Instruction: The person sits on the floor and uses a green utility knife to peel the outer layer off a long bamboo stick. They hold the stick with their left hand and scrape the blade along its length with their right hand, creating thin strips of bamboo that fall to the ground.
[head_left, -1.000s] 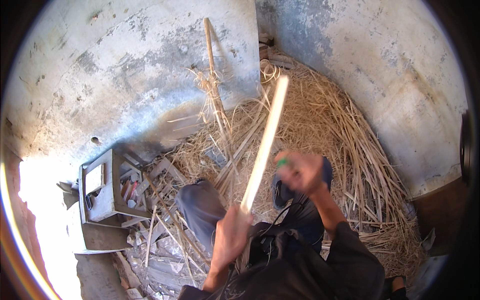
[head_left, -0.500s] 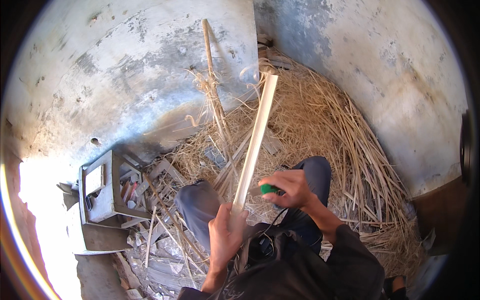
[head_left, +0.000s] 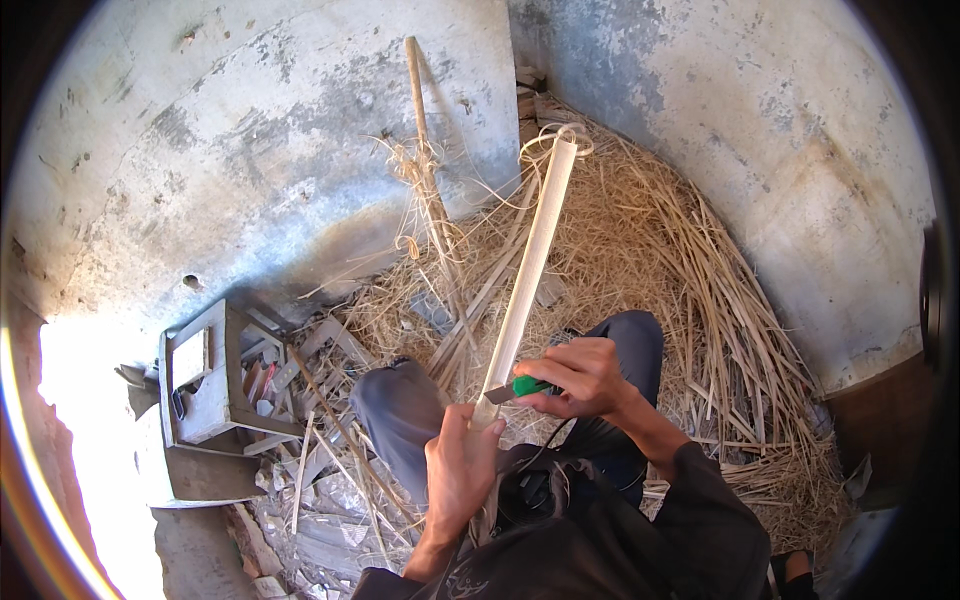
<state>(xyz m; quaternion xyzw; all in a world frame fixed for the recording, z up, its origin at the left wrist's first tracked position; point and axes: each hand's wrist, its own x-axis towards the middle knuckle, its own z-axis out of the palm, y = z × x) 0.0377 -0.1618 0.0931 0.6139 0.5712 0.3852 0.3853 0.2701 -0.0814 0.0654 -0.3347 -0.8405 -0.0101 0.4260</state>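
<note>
My left hand (head_left: 462, 462) is closed round the near end of a long, pale split strip (head_left: 535, 265), bamboo or cane by its look. The strip slants up and away from me, and a thin shaving (head_left: 570, 130) curls at its far end. In my right hand (head_left: 582, 378) I grip a knife (head_left: 527, 386) with a green handle. Its short blade lies against the strip just above my left fingers. Part of the handle is hidden by my right fingers.
Loose shavings (head_left: 620, 230) and a bundle of long thin strips (head_left: 740, 320) cover the floor ahead and right. A pole (head_left: 416, 90) leans on the peeling wall (head_left: 270, 120). At left stands a worn wooden stool-like frame (head_left: 200, 400) with odds and ends inside. Scraps (head_left: 340, 510) litter the floor nearby.
The strip's far end has swung slightly right and up. My right hand has shifted a little left, bringing the blade onto the strip. The curled shaving has moved at the tip.
</note>
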